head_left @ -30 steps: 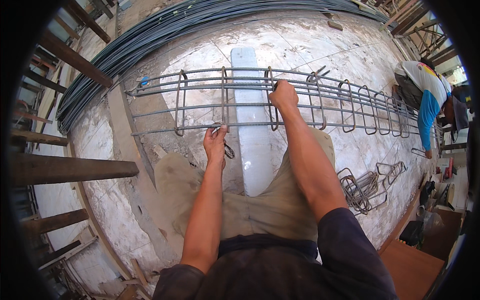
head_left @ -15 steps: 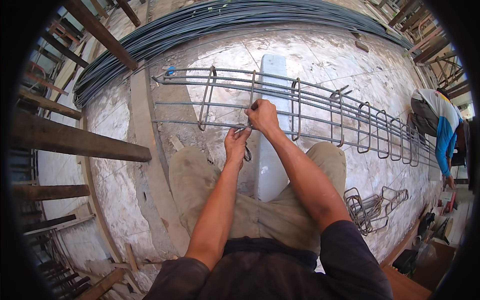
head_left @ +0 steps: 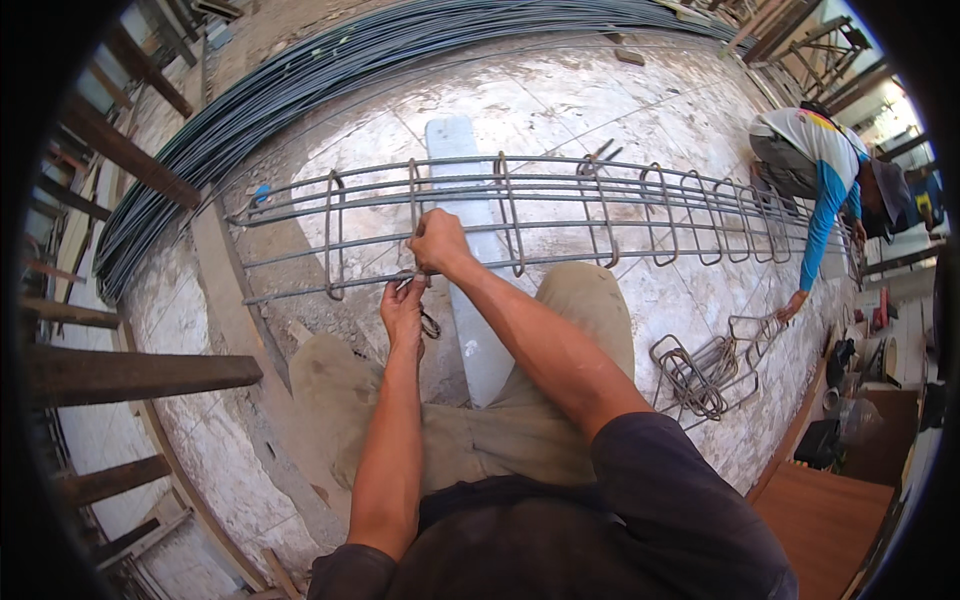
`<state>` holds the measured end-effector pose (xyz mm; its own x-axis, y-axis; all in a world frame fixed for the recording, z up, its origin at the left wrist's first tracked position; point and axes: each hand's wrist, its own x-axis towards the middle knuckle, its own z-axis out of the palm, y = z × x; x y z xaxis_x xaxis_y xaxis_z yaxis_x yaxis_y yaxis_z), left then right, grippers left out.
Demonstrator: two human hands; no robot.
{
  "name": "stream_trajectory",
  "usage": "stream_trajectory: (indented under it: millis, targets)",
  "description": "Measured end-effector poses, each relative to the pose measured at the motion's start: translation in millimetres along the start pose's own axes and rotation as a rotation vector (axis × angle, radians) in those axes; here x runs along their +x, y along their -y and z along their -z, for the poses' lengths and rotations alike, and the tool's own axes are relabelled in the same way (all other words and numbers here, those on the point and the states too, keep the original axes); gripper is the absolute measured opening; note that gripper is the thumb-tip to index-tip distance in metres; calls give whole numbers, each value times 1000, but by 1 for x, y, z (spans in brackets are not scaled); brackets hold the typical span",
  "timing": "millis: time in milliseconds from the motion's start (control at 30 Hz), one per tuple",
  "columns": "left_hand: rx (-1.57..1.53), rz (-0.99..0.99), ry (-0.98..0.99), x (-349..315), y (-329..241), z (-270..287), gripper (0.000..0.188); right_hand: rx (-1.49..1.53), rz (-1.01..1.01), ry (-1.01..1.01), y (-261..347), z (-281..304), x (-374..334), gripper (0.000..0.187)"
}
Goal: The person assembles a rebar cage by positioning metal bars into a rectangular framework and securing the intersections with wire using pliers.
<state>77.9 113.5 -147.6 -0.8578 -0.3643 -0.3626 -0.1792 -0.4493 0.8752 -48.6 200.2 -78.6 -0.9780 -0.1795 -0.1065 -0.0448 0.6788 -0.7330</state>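
Note:
A long cage of steel bars with square stirrups lies across the pale floor in front of my knees. My right hand grips a stirrup where it crosses the near lower bar. My left hand sits just below it, fingers pinched on thin tie wire at the same crossing, with a small metal hook tool hanging by its fingers. I am crouched, my tan trousers below both arms.
A big bundle of long dark bars curves along the far side. A pale plank lies under the cage. Loose bent stirrups lie at the right. Another person crouches at the cage's far right end. Wooden posts stand at left.
My right hand moved from the upper bar down and left to the near lower bar, beside my left hand. My head has shifted, so the cage sits further right in view.

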Motion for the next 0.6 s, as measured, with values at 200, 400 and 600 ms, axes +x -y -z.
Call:
stream_trajectory:
  millis: [200, 400, 600]
  targets:
    - [-16, 22, -4, 1, 3, 1, 40, 64, -6, -13, -1, 2, -5, 12]
    - [-7, 30, 8, -5, -2, 0, 43, 79, -1, -30, -1, -2, -3, 7]
    - [-27, 40, 7, -6, 4, -8, 40, 108, -58, -44, -12, -2, -2, 15]
